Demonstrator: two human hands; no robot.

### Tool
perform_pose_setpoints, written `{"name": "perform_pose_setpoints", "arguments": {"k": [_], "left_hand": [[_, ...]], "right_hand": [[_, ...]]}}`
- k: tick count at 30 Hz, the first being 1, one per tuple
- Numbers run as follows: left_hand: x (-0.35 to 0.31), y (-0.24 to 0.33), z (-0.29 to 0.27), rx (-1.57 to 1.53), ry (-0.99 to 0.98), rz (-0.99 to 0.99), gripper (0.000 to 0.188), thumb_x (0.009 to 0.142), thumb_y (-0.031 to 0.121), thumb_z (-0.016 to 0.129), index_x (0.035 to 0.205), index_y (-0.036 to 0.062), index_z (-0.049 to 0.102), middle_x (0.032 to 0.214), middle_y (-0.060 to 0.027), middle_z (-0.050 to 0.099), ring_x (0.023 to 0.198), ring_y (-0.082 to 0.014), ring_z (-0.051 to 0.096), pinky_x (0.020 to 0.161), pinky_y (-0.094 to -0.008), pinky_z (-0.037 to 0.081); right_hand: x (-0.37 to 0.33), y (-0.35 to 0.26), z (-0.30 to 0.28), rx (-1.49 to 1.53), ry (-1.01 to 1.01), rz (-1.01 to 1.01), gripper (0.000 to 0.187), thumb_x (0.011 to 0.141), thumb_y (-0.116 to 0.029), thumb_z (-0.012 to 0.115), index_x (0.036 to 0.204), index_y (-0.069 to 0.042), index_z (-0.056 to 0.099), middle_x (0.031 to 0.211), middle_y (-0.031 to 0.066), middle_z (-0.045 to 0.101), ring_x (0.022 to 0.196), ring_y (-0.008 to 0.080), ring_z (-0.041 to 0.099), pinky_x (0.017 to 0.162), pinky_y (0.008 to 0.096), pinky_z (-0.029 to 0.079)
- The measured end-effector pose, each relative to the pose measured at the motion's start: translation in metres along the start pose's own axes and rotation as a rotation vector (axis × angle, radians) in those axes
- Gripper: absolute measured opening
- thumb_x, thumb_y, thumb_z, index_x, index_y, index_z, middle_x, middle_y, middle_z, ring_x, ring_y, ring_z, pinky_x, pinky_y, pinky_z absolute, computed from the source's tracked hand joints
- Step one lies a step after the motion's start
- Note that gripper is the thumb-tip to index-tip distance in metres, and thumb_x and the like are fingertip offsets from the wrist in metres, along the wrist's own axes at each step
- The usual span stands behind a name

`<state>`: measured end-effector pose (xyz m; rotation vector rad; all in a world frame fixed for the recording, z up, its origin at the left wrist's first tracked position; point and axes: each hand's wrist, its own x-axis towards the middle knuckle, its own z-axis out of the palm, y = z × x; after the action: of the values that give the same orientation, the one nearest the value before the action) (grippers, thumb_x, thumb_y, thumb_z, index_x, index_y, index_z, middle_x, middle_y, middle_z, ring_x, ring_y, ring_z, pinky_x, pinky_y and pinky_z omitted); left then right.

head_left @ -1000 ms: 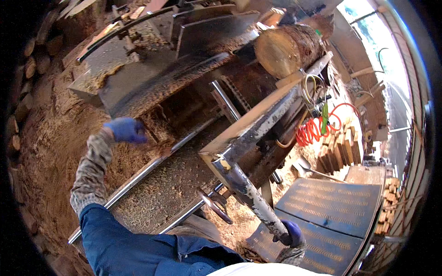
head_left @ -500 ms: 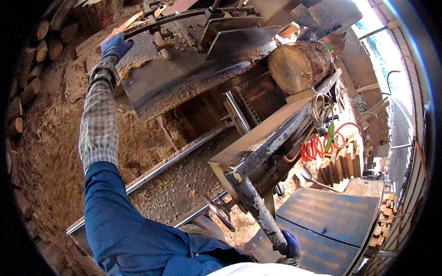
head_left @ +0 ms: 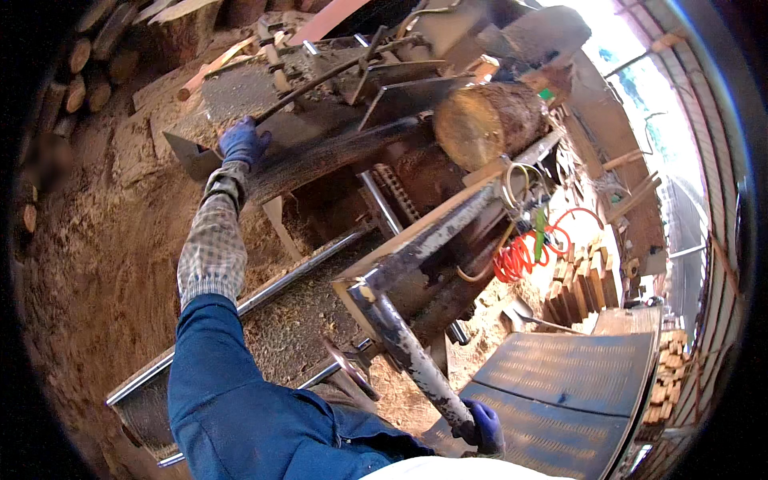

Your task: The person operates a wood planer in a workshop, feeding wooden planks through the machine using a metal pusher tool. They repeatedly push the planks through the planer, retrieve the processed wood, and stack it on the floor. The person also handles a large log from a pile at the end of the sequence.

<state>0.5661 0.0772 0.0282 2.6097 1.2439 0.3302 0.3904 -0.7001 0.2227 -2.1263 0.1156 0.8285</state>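
My left hand (head_left: 245,144), in a blue glove, reaches far forward over the sawdust-covered machine. Its fingers are closed round the near end of a long thin metal lever (head_left: 312,80). Close to my body, my right hand (head_left: 486,428), gloved in the same blue, wraps the lower end of a thick pipe (head_left: 416,364) with chipped white paint. That pipe slopes up to the corner of a steel frame (head_left: 448,232). A thick cut log (head_left: 472,128) lies beyond the frame, its pale round end facing me. Dark upright metal plates (head_left: 408,96) stand left of the log.
Shiny rails (head_left: 296,268) cross below my left arm, near a small handwheel (head_left: 350,368). A coiled red air hose (head_left: 520,256) hangs on the frame's right. Dark perforated panels (head_left: 568,368) lie at lower right, with stacked boards (head_left: 588,280) behind. Logs (head_left: 80,80) are piled at far left.
My left hand has drawn the lever's end nearer and to the right, away from the machine's far edge. My right hand keeps its hold on the pipe. The view has shifted slightly.
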Motion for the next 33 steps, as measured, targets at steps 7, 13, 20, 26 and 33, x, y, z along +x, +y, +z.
{"name": "perform_pose_setpoints", "arguments": {"k": [7, 13, 20, 26, 33], "left_hand": [[-0.065, -0.05, 0.012, 0.109, 0.488, 0.232, 0.069, 0.085, 0.052, 0.071, 0.138, 0.0141, 0.05, 0.138, -0.0147, 0.057, 0.126, -0.0365, 0.056, 0.103, -0.0499, 0.046], [-0.265, -0.01, -0.027, -0.774, 0.144, 0.315, 0.035, 0.093, 0.031, 0.069, 0.11, 0.0002, 0.069, 0.103, -0.0224, 0.071, 0.098, -0.0375, 0.069, 0.085, -0.0446, 0.053], [-0.49, 0.029, -0.139, -1.075, 0.104, 0.7, 0.017, 0.093, 0.017, 0.067, 0.093, 0.0003, 0.072, 0.082, -0.0181, 0.07, 0.078, -0.033, 0.068, 0.072, -0.0414, 0.052], [-0.591, 0.05, -0.19, -0.428, -0.206, 1.234, 0.032, 0.091, 0.045, 0.066, 0.093, 0.0135, 0.071, 0.082, -0.0145, 0.07, 0.079, -0.0372, 0.069, 0.068, -0.0495, 0.053], [-0.617, 0.016, -0.194, -0.225, -0.149, 1.227, 0.046, 0.088, 0.063, 0.062, 0.079, 0.0189, 0.07, 0.069, -0.012, 0.067, 0.067, -0.0369, 0.068, 0.059, -0.0501, 0.051]], "right_hand": [[-0.034, -0.015, 0.029, 0.365, -0.099, 0.037, 0.047, 0.1, -0.036, 0.058, 0.127, 0.003, 0.063, 0.091, 0.0147, 0.071, 0.071, 0.0215, 0.071, 0.064, 0.0311, 0.058], [-0.072, 0.005, 0.046, 0.289, -0.064, -0.112, 0.042, 0.101, -0.033, 0.06, 0.131, -0.003, 0.063, 0.092, 0.0077, 0.07, 0.069, 0.0143, 0.065, 0.062, 0.0278, 0.055], [-0.083, 0.06, 0.047, 0.163, -0.125, -0.383, 0.045, 0.097, -0.034, 0.067, 0.133, -0.006, 0.061, 0.091, 0.0064, 0.07, 0.061, 0.0122, 0.062, 0.052, 0.0276, 0.053], [-0.112, 0.069, 0.068, 0.207, -0.193, -0.476, 0.037, 0.102, -0.036, 0.059, 0.124, -0.006, 0.066, 0.079, 0.0063, 0.068, 0.055, 0.0147, 0.063, 0.046, 0.029, 0.052], [-0.136, 0.088, 0.086, 0.236, -0.21, -0.457, 0.041, 0.1, -0.045, 0.062, 0.125, -0.013, 0.067, 0.072, 0.0034, 0.068, 0.046, 0.0127, 0.059, 0.038, 0.0285, 0.047]]}}
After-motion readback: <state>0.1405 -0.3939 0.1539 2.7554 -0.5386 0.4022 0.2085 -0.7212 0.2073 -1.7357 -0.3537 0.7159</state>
